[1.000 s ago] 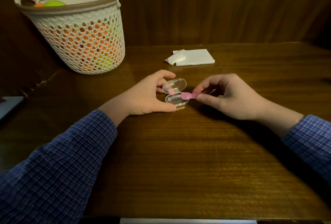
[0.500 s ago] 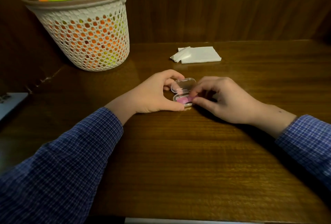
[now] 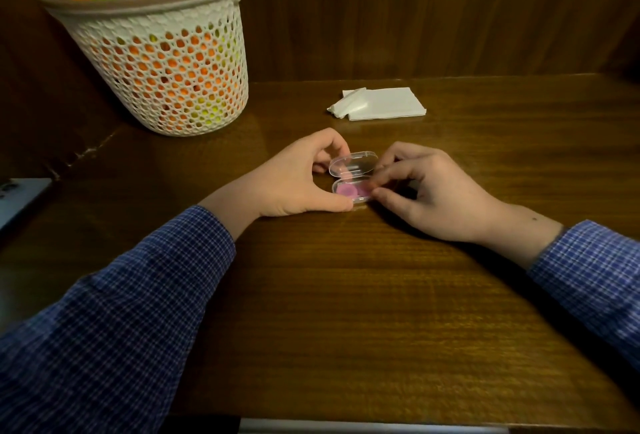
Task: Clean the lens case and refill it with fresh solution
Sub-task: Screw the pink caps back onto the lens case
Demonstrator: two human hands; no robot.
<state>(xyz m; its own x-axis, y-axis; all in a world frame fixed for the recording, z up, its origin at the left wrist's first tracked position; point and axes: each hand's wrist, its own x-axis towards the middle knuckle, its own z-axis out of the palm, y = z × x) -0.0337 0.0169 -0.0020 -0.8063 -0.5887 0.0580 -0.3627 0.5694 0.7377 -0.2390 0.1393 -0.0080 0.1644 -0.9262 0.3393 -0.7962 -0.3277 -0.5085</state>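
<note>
Dark wooden table (image 3: 346,295), grain running side to side, glossy under the light. Right at the grip sits the clear lens case (image 3: 351,179), lid tipped up, flat on the wood between the left hand (image 3: 298,180) and the right hand (image 3: 429,191), both resting on the surface. Beyond the grip, slightly right, lies a white folded tissue stack (image 3: 381,104). Far beyond and to the left stands 1 white mesh basket (image 3: 166,62), at the back edge.

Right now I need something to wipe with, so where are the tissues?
In the head view the folded white tissues lie on the table beyond both hands, right of the basket and behind the open lens case.
</note>
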